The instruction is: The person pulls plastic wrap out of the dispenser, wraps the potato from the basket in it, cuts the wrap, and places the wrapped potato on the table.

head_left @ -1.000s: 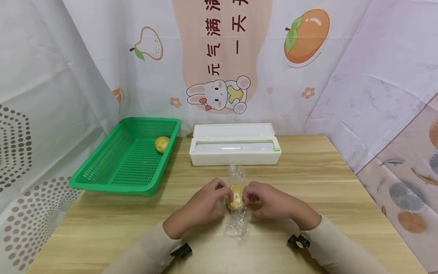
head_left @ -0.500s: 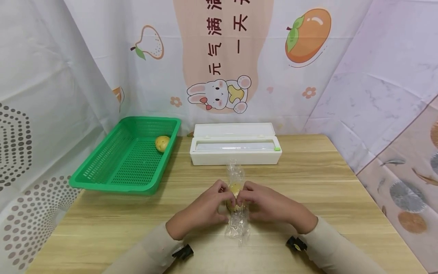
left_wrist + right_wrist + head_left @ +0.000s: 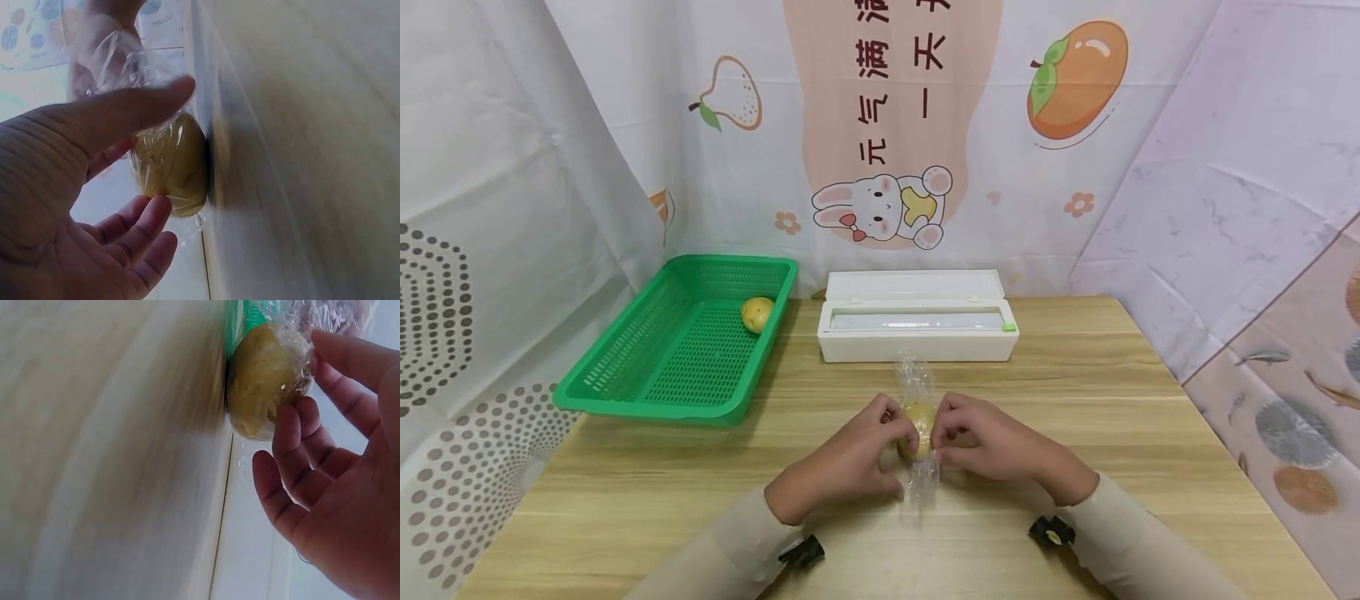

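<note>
A potato (image 3: 918,427) wrapped in clear plastic wrap (image 3: 914,375) lies on the table, with crumpled ends of wrap sticking out beyond and toward me. My left hand (image 3: 859,457) is at its left side, index fingertip on the potato and thumb apart, lower down. In the left wrist view, other loosely bent fingertips (image 3: 159,203) touch the potato's side. At the right, my right hand (image 3: 996,437) pinches the plastic wrap (image 3: 290,337) between thumb and index finger, while other fingers rest near the potato (image 3: 262,381). The hands partly hide the wrap.
A green basket (image 3: 647,411) stands at the left with one unwrapped potato (image 3: 757,314) inside. Behind the wrapped potato is a white wrap dispenser (image 3: 917,346), its lid raised and a green slider at its right end. Printed curtains surround the wooden table (image 3: 1075,375).
Both hands met over the potato half a second ago. Now my right hand has drawn back to the right and lower, and the near end of the wrap has shifted, uncovering more potato between the hands.
</note>
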`<state>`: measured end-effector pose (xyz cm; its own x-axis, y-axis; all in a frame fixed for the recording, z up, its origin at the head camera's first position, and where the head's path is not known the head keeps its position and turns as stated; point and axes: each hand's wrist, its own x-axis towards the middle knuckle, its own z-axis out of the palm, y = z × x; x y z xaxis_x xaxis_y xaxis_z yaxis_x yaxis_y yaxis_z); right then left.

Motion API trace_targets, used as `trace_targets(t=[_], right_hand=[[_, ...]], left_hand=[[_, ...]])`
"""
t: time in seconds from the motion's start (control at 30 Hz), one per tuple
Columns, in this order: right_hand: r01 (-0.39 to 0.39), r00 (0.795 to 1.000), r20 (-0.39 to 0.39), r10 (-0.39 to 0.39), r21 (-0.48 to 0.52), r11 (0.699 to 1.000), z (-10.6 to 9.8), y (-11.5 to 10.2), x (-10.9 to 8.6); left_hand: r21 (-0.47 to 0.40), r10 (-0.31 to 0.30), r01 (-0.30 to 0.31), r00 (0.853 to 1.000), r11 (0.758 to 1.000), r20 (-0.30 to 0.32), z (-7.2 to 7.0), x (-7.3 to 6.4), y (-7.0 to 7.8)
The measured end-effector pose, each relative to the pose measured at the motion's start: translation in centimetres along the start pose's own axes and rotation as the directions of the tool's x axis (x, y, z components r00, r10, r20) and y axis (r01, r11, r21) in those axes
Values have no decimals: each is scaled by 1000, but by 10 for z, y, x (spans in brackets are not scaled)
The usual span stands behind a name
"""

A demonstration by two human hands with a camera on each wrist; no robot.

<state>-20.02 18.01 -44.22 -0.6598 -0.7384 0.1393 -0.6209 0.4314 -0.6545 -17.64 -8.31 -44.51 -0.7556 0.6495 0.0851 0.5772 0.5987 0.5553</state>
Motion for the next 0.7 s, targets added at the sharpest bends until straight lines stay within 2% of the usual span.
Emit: trace_targets(t=[0.2,0.47,0.7], right_hand=[[-71,997,-4,72,110,991,-1,-1,0],[-76,997,17,74,99,992,-5,0,-1],[-46,999,1,46,59,997,-4,-5,0]], left_hand=[[26,3,-2,1000,1000,-23,2,0,4],[-38,-8,6,998,999,-64,1,1,4],[16,45,-43,994,999,-95,3,3,-2]])
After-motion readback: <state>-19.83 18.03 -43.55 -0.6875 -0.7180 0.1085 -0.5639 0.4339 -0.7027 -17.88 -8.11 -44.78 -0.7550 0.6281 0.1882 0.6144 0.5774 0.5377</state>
